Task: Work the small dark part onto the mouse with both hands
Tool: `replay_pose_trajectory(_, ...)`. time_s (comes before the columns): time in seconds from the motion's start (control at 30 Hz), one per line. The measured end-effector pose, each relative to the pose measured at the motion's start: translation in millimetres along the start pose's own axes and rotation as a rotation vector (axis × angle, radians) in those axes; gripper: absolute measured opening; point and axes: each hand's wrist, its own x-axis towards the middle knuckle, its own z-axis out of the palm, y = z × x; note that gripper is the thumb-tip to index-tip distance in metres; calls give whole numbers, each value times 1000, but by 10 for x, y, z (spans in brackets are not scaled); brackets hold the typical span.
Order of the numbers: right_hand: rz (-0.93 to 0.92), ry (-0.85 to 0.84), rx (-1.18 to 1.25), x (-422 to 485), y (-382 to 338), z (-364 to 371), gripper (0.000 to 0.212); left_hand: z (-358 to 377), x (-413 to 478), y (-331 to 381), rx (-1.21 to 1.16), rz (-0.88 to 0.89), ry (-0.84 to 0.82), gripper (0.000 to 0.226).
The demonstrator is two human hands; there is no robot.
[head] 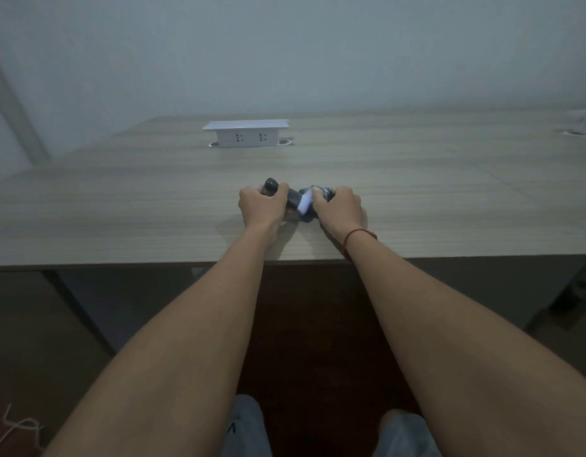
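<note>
Dark objects lay low on the tabletop, between the two hands, and this was the work in hand. Nearest to the camera were the knees in grey trousers, then two bare forearms that reached forward over the near edge of the tabletop. The left hand was curled round a dark piece with a rounded black top that stood out above the fingers. The right hand, with a red string at the wrist, gripped another dark piece, and a small white part showed just beside its fingers. The two pieces met in the middle, touching; whether they were one thing or two, I could not tell, because the picture was dim and blurred there. It looked to me like a step of joining or pulling apart, somewhere in its middle. The next move would probably need a firm grip on both sides and a straight, even force, so that nothing slips. Farther back, well apart from the hands, a white socket box stood raised from the tabletop, and behind it was a plain wall.
</note>
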Motion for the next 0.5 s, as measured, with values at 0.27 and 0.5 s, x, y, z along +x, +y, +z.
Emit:
replay_pose_trajectory(0.27,-47,-31,-7,7,31,6,48,136,52,71,190,82,104,32)
replay_pose_trajectory(0.5,-37,-17,-40,27,28,-17,42,88,0,47,50,93,22,34)
